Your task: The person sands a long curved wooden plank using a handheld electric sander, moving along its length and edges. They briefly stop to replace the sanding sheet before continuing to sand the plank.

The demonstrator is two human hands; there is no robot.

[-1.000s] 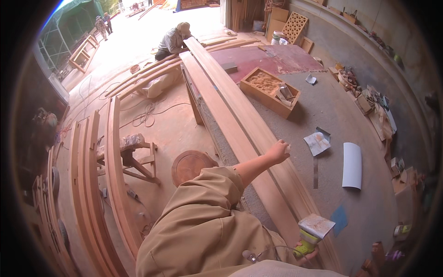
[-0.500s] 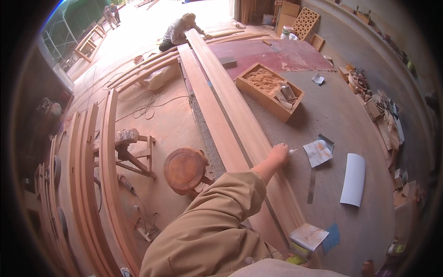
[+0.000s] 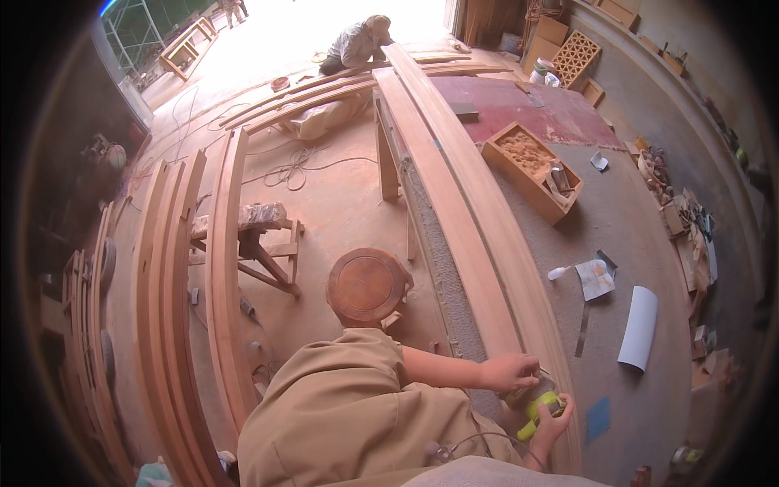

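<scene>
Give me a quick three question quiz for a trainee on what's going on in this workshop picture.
1. True or false: both hands are at the green power tool on the long planks.
2. Which thing stands on the floor just left of the bench? A) round wooden stool B) metal bucket C) ladder
3. Fill in: the wooden tray of shavings lies to the planks' ____ side.

Key
1. True: the left hand rests above the tool, and the right hand holds it.
2. A
3. right
</scene>
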